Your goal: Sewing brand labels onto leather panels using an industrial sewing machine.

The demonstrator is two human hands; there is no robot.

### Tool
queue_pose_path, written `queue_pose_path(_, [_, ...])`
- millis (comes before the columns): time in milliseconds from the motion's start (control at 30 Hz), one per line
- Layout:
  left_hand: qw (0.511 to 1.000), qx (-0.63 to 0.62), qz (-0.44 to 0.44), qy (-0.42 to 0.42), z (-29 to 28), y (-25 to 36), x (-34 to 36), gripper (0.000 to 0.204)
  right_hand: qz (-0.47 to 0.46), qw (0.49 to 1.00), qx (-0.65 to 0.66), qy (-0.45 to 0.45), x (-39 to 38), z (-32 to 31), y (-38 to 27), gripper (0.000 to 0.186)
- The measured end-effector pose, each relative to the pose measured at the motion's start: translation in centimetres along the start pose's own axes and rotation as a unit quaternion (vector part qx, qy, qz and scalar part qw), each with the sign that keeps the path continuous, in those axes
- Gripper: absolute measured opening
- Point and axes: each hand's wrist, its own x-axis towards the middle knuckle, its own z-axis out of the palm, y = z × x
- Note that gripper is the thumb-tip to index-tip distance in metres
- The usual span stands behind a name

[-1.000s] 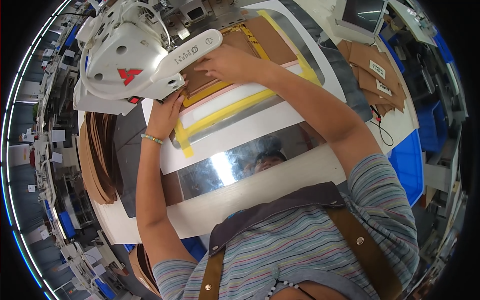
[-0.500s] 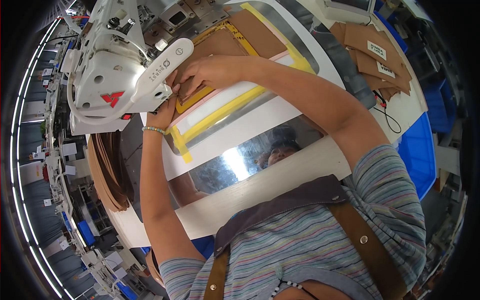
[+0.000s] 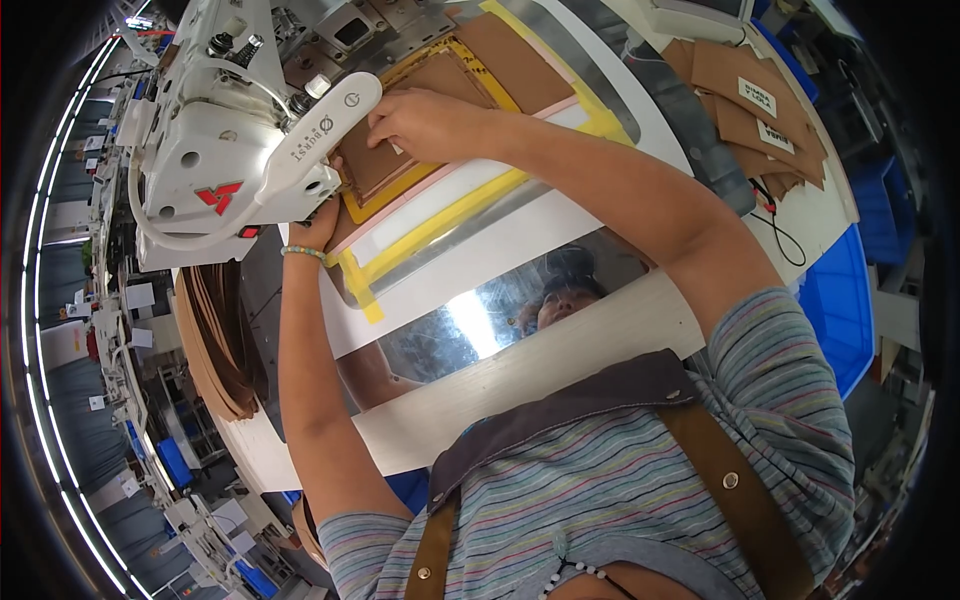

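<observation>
My right hand is over the brown leather inside a yellow frame, fingers curled down around a small pale piece too hidden to identify. My left hand reaches to the frame's left side beneath the white sewing machine head; most of its fingers are hidden. The frame sits on a plate with pink and yellow tape, over a white sheet.
Stacked brown labelled pieces lie at the right, near a cable with red parts and a blue bin. Long brown strips lie at the left. A shiny metal plate spans the front; other workstations line the far left.
Over the last half second my right hand lifts slightly, exposing a small pale piece under its fingers. Earlier, the view shifted, and my left fingers slipped further behind the machine head.
</observation>
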Motion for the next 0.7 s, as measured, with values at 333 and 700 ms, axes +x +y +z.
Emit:
queue_pose_path(333, [0.995,0.1,-0.006,-0.029,0.1,-1.0,0.3,0.03,0.012,1.0,0.009,0.0,-0.1,0.4,0.9,0.027])
queue_pose_path(700, [0.965,0.226,0.038,-0.126,-0.9,0.8,0.5,0.033,-0.071,0.99,-0.06,-0.108,-0.5,-0.3,-1.6,0.03])
